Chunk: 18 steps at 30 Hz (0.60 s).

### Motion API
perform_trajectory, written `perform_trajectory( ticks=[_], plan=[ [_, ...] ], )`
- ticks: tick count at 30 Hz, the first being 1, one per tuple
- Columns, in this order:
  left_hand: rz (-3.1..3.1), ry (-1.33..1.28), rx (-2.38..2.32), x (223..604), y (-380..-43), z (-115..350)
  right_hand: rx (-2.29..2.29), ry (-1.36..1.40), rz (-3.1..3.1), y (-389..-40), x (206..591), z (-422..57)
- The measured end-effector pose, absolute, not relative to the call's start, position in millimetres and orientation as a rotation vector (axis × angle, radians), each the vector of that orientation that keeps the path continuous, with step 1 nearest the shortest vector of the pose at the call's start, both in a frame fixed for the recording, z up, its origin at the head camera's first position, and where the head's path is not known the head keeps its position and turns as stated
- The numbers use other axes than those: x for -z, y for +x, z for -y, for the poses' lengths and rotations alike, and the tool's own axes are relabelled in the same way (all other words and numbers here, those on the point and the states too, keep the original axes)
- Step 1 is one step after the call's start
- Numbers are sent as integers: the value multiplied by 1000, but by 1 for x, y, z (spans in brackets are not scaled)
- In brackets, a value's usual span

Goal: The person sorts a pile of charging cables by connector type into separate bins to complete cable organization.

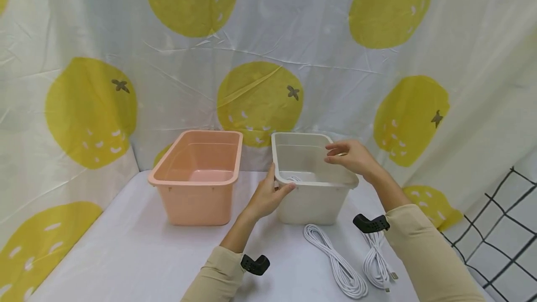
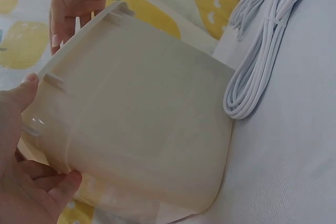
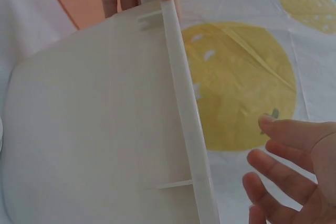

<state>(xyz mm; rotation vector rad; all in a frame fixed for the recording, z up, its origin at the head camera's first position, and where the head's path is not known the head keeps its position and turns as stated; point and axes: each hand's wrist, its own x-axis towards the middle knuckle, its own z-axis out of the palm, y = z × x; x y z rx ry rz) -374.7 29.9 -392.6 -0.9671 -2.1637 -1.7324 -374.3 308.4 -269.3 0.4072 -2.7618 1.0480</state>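
Observation:
My left hand [image 1: 266, 195] holds the off-white plastic bin [image 1: 312, 206] at its front left corner. The thumb lies on the rim while the fingers sit against the outer side wall, as the left wrist view also shows. Over the bin's right side hovers my right hand [image 1: 351, 155], fingers loosely bent and nothing between them; in the right wrist view it is apart from the rim [image 3: 184, 93]. A bit of white cable [image 1: 294, 178] shows inside the bin near the front; the front wall hides the rest.
A pink bin [image 1: 199, 204] stands to the left. Two bundled white cables, a long one [image 1: 335, 260] and one with metal plugs [image 1: 376, 262], lie in front on the white tabletop [image 1: 138, 250]. Behind hangs a lemon-print curtain [image 1: 327, 87]; a black wire grid [image 1: 499, 232] is at right.

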Motion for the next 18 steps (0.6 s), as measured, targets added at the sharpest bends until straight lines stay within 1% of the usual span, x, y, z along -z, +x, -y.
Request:
perform_trajectory(
  ticks=[7, 18],
  plan=[
    [2156, -982, 1713, 389, -376, -28, -1103, 400, 2736, -353, 271, -321],
    [2127, -987, 1755, 392, -374, -28, -1121, 302, 2687, -314, 296, -360]
  ],
)
